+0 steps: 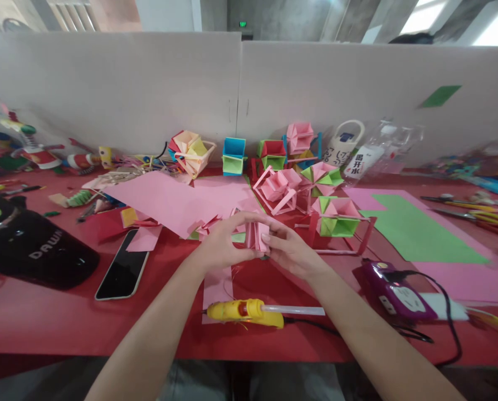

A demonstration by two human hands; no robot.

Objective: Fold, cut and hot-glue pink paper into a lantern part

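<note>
Between both hands, above the middle of the red table (149, 328), is a folded pink paper piece (255, 236) with several layers. My left hand (224, 239) curves round its left side, thumb below and fingers above. On the other side my right hand (293, 248) pinches the paper's right edge. Some of the fingertips are hidden behind the paper. Below the hands lies a yellow glue gun (244, 313) with a clear glue stick (293, 309) in its back, its nozzle over a pink paper strip (218, 284). Small pink folded pieces (209, 225) sit just behind my left hand.
Finished paper wheels on frames (336, 217) stand behind the hands. To the left are a black phone (123, 267) and a large black cup (40, 245). A purple power socket (399, 295) with cables, green paper (428, 228) and scissors (474, 217) lie right.
</note>
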